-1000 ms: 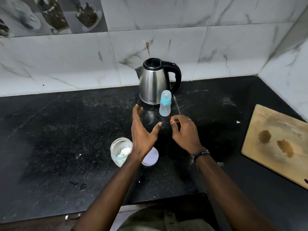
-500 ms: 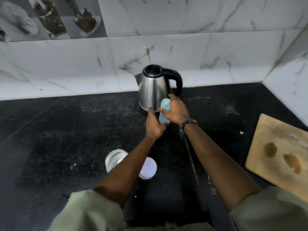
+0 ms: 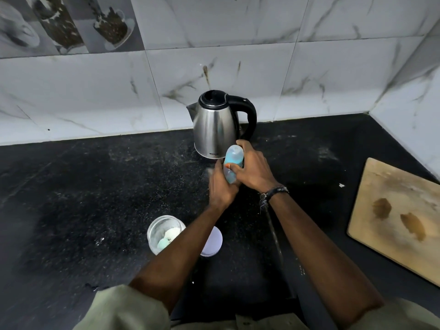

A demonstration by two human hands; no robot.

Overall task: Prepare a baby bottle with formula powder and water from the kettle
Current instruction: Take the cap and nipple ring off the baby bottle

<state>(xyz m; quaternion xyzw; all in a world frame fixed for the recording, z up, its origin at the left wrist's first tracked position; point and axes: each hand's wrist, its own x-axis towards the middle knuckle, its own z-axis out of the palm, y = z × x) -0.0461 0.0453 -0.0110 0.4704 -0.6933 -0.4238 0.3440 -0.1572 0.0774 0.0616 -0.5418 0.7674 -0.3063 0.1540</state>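
The baby bottle (image 3: 233,163) is in both your hands, just in front of the kettle and tilted with its cap end toward the far side. Nearest you, at the bottom edge, are your pale green sleeves (image 3: 123,308), with both bare forearms reaching forward over the black counter (image 3: 71,210). Under your left forearm stands an open clear jar (image 3: 162,232) with white powder and a pale scoop inside, and its white lid (image 3: 213,241) lies flat just to the jar's right. A wooden cutting board (image 3: 395,217) with two brown stains lies well apart at the right. Farther out, your left hand (image 3: 221,186) is wrapped round the bottle's lower body, and your right hand (image 3: 254,167), with a dark wristband (image 3: 273,192), grips its upper part by the blue cap. Beyond them the steel kettle (image 3: 214,129) stands upright, lid shut, against the marble tiled wall (image 3: 309,79).
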